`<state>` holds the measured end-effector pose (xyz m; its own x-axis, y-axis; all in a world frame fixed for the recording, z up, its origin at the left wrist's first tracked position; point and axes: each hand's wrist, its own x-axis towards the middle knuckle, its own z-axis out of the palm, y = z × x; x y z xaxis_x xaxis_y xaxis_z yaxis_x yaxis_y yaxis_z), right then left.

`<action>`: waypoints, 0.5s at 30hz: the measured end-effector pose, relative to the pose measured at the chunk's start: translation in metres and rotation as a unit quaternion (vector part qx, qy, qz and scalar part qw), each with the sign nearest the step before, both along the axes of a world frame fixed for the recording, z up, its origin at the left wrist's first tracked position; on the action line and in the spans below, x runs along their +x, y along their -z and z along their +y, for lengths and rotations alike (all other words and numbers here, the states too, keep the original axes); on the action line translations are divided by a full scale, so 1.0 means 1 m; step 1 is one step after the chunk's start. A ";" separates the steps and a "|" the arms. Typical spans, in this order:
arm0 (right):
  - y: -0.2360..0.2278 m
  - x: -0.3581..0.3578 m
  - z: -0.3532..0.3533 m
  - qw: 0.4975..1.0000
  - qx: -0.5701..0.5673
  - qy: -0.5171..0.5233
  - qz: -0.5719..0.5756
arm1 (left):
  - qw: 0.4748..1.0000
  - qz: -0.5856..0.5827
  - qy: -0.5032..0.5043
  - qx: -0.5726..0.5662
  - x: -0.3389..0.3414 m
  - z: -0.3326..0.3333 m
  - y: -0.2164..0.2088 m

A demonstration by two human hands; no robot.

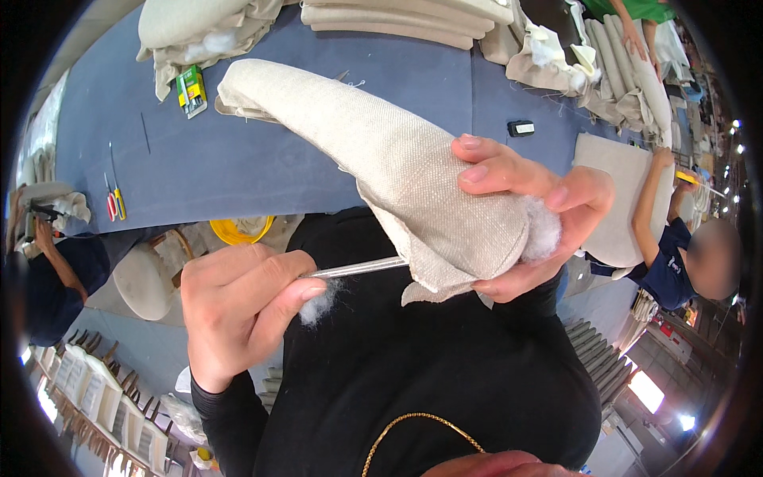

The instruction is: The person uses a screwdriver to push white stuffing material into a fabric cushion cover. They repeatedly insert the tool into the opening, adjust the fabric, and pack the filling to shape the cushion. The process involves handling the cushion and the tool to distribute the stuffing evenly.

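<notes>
So the left hand [238, 306] is closed around a slim silver metal rod [366, 269], thumb pressed along it, and the rod sticks out to the right of that hand until it meets the lower edge of a long, tapered, beige woven-fabric piece [397, 159]. Can't tell how far it goes in past the edge, the cloth hides the tip. The right hand [579, 211] has that fabric piece gripped at its wide end, fingers over the top and thumb underneath, so it's held up in front of the chest with the narrow end pointing away, up and left of both hands. A puff of white fluffy stuffing [544, 230] pokes out right by the right palm, and a smaller wispy white tuft [316, 308] hangs just under the left fingertips. Beyond the hands is the blue-grey flat-topped bench [238, 171]. On it, past the left hand, there's a small green-and-yellow box [191, 90], plus a red-handled tool [110, 208] and a yellow-handled tool [120, 205] side by side further out left. Past the right hand sits a little black-and-white block [520, 128]. A round yellow basin [230, 232] shows just above the left hand, and well off to the right of the right hand a co-worker in a navy shirt [671, 262] has a big pale beige padded panel [616, 191].
</notes>
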<state>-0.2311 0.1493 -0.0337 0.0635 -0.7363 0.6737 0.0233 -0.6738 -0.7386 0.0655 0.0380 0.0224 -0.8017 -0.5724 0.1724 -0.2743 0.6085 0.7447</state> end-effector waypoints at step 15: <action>-0.003 0.001 0.001 0.999 0.018 0.043 -0.003 | 0.999 0.002 0.028 0.025 0.000 -0.010 0.013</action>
